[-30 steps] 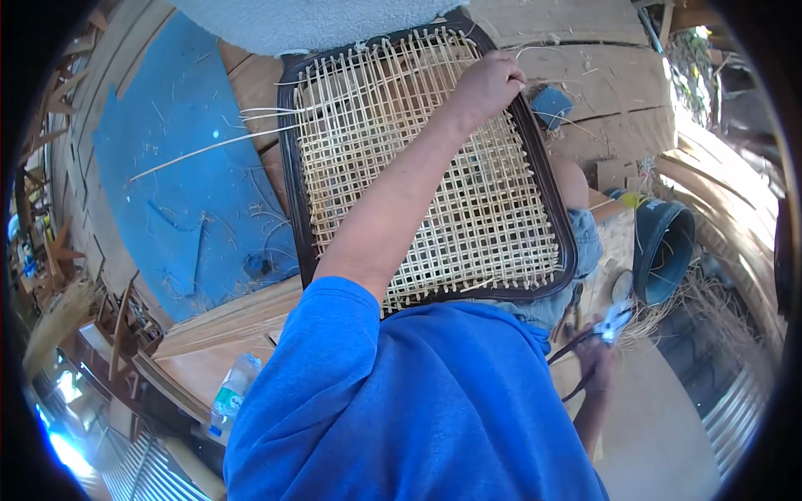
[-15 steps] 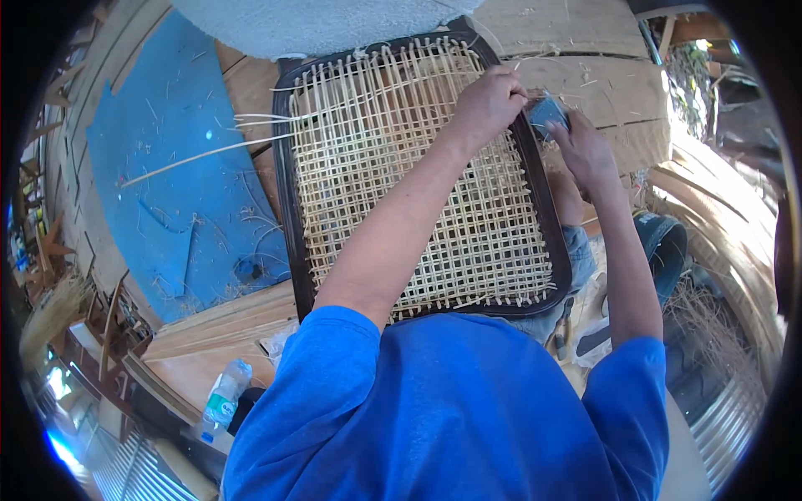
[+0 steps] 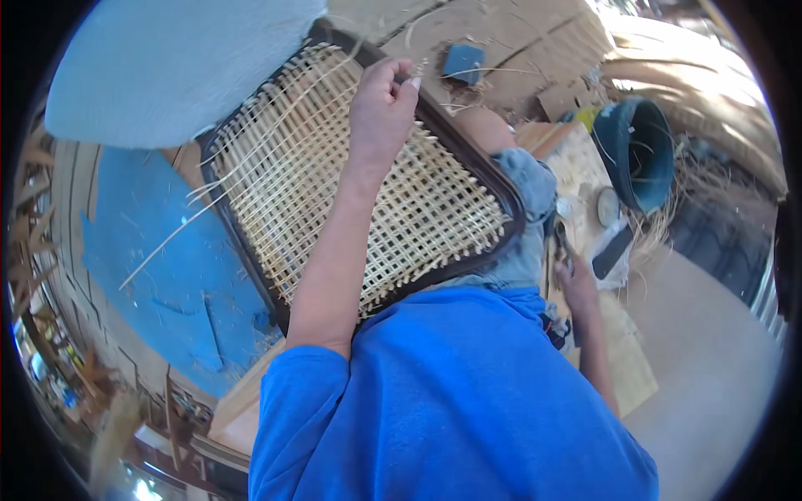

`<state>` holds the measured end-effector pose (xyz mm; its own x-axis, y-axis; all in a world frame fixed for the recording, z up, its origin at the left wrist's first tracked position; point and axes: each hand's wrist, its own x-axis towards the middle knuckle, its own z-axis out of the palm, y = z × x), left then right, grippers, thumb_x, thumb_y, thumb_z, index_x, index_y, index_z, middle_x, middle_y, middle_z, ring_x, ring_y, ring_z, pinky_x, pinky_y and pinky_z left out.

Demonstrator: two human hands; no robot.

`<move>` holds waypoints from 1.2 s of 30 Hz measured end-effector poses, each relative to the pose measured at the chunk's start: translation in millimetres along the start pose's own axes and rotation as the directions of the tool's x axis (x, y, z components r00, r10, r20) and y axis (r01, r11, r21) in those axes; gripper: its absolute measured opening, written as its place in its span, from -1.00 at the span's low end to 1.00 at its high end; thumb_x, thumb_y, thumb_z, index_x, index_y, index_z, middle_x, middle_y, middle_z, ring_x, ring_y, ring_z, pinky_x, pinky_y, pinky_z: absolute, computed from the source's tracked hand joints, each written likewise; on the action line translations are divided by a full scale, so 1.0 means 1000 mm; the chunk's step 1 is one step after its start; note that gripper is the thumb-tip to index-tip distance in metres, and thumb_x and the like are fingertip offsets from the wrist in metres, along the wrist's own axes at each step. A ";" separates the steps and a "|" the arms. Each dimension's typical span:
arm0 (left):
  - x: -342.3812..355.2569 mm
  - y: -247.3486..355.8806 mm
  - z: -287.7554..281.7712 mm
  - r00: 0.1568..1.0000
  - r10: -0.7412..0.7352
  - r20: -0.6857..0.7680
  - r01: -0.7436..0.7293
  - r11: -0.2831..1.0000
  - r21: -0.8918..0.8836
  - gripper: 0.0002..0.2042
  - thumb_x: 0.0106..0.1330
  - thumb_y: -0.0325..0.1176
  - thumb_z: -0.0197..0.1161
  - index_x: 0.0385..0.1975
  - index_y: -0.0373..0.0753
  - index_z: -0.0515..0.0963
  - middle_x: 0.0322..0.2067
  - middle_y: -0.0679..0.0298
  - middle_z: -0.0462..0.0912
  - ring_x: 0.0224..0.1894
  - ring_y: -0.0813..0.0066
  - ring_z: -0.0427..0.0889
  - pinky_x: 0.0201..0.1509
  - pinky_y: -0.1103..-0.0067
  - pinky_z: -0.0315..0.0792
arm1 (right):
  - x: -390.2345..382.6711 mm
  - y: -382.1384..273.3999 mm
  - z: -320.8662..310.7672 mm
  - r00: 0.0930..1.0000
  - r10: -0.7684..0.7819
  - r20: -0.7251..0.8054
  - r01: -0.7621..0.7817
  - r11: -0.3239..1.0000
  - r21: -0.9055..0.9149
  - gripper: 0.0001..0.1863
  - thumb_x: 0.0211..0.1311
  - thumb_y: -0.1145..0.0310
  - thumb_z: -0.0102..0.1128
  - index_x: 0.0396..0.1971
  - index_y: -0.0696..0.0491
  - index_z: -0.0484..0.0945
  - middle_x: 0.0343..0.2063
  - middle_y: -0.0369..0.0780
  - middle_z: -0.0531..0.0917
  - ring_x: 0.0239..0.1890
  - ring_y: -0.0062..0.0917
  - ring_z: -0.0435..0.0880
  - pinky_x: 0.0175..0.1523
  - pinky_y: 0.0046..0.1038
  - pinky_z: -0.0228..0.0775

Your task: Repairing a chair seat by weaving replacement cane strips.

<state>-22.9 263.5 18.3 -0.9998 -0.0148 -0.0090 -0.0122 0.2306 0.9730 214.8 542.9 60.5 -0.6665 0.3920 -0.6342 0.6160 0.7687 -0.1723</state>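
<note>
A dark-framed panel of woven pale cane (image 3: pixel 309 192) lies tilted across my lap. My left hand (image 3: pixel 384 113) is closed in a pinch above its right rail, with a pale bit of cane strand (image 3: pixel 421 68) at the fingertips. Several long cane strands (image 3: pixel 159 253) stick out past the panel's left side. Down at my right, my right hand (image 3: pixel 578 284) is at a slim dark tool (image 3: pixel 565 240) on the work surface. Blur hides whether its fingers have closed on that tool, and its kind does not show. A blue block (image 3: pixel 464 64) rests on the boards beyond the panel.
A dark green bucket (image 3: pixel 633 154) lies tipped at the right, beside loose cane shavings (image 3: pixel 697 179). Near my right hand are a round lid-like disc (image 3: pixel 607 206) and a dark flat piece (image 3: pixel 614 250). Blue sheeting (image 3: pixel 159 225) covers boards at the left. A pale padded surface (image 3: pixel 184 67) borders the panel's far edge.
My right hand has let go of the blue block, which now lies on the boards, and has moved down toward the tool. My left hand remains at the right rail. The view has turned rightward.
</note>
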 end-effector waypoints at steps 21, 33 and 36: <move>-0.118 0.032 0.219 0.634 -0.083 0.769 -0.564 0.630 0.533 -0.63 -0.04 -0.47 0.06 -0.16 -0.29 0.29 -0.32 0.05 0.44 -0.31 0.18 0.54 -0.35 0.40 0.43 | 0.054 0.028 0.012 0.945 -0.003 -0.327 0.150 0.892 0.427 -0.74 0.03 0.41 0.03 -0.24 0.16 0.41 -0.42 -0.13 0.56 -0.32 -0.39 0.55 -0.21 -0.45 0.33; -0.117 0.026 0.220 0.537 -0.221 0.814 -0.395 0.787 0.474 -0.54 0.00 -0.26 0.18 -0.05 -0.08 0.29 -0.16 0.05 0.40 -0.11 0.05 0.42 -0.08 0.33 0.33 | 0.064 0.021 -0.001 0.948 -0.086 -0.305 0.119 0.989 0.090 -0.75 0.04 0.41 -0.13 -0.27 0.07 0.46 -0.35 -0.03 0.48 -0.29 -0.17 0.50 -0.17 -0.25 0.32; -0.116 0.026 0.220 0.535 -0.237 0.811 -0.355 0.808 0.471 -0.53 0.00 -0.25 0.18 -0.03 -0.08 0.28 -0.15 0.04 0.39 -0.09 0.04 0.41 -0.05 0.33 0.30 | 0.069 0.030 0.005 0.922 -0.113 -0.370 0.160 0.982 0.099 -0.76 0.06 0.40 -0.13 -0.28 0.06 0.46 -0.36 -0.04 0.47 -0.29 -0.17 0.50 -0.19 -0.25 0.33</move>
<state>90.5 484.8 -5.8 -0.5420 0.7261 -0.4230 0.3394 0.6496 0.6803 189.5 589.9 8.1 -0.8396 0.4614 -0.2868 0.5398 0.7677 -0.3452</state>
